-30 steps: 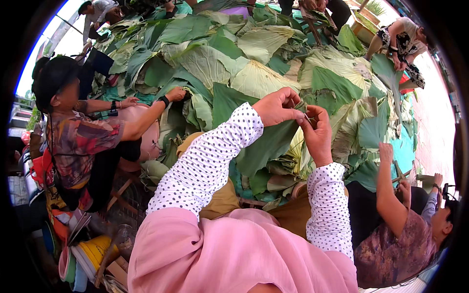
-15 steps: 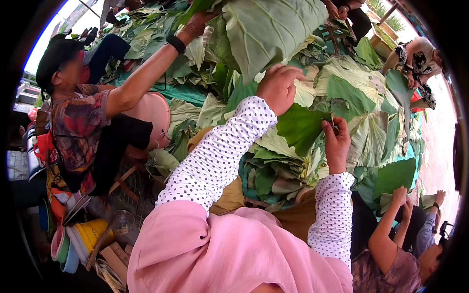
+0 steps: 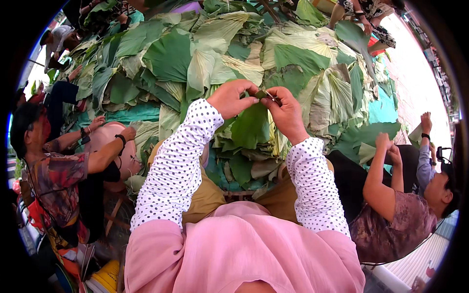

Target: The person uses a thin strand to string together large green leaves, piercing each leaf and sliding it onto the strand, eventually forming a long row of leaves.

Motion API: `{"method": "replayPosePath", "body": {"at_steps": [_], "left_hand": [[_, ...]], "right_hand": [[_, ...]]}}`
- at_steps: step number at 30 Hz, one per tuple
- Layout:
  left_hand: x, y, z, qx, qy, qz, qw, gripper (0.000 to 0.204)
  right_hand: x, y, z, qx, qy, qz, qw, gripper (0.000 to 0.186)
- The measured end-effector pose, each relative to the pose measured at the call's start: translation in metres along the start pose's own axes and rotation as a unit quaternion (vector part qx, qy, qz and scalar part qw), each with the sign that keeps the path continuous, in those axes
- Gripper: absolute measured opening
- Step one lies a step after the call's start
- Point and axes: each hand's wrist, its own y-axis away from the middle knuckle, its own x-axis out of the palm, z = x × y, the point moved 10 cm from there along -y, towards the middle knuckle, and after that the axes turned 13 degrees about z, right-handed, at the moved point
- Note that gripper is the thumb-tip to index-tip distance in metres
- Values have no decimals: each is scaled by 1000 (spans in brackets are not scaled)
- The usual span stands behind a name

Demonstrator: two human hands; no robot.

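Both of my hands pinch the top edge of a green lotus leaf piece, which hangs down between them. My left hand has thumb and fingertips closed on the edge from the left. My right hand grips it from the right, fingers curled, with a small thin light-coloured thing at the fingertips that I cannot make out. Below and beyond lies a broad heap of lotus leaves, some fresh green, others pale and dry.
At the left a co-worker sits by a pink tub. Another co-worker at the right holds up a leaf. Turquoise sheeting shows under the heap. A yellow bucket stands at the lower left.
My left hand has come down beside my right and now pinches the leaf piece too. A co-worker's arm at the left has drawn back from a large leaf. The view has shifted.
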Motion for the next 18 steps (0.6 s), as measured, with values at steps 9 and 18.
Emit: {"method": "replayPosePath", "body": {"at_steps": [9,18], "left_hand": [[-25,11,41,-127,145,-119,974,22],[-22,10,-4,-29,-11,-159,987,23]], "right_hand": [[0,0,1,37,-7,10,999,15],[8,1,6,67,-45,7,997,16]]}}
